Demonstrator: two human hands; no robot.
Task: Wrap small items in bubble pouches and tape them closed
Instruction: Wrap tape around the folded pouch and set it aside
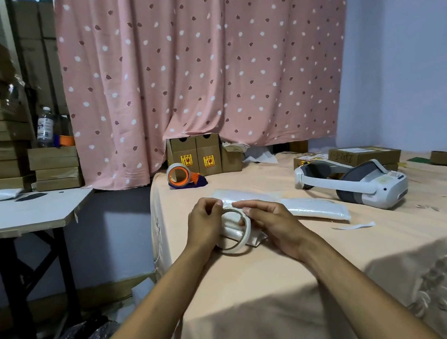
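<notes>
Centrally — tape roll (pixel 248 227), peach cloth (pixel 259 278), pink curtain (pixel 202 58) behind

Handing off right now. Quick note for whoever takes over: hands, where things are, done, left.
Left hand: fingers curled at the top edge of the tape roll, apparently holding it on the pouch.
Right hand: fingers at the roll's far rim; grip unclear.
The pouch lies on the peach cloth, with spare pouches behind it and the orange tape dispenser at the back.
Done: pouch looks folded; contents hidden.
Left: no tape visible across it yet, so tape it closed.
</notes>
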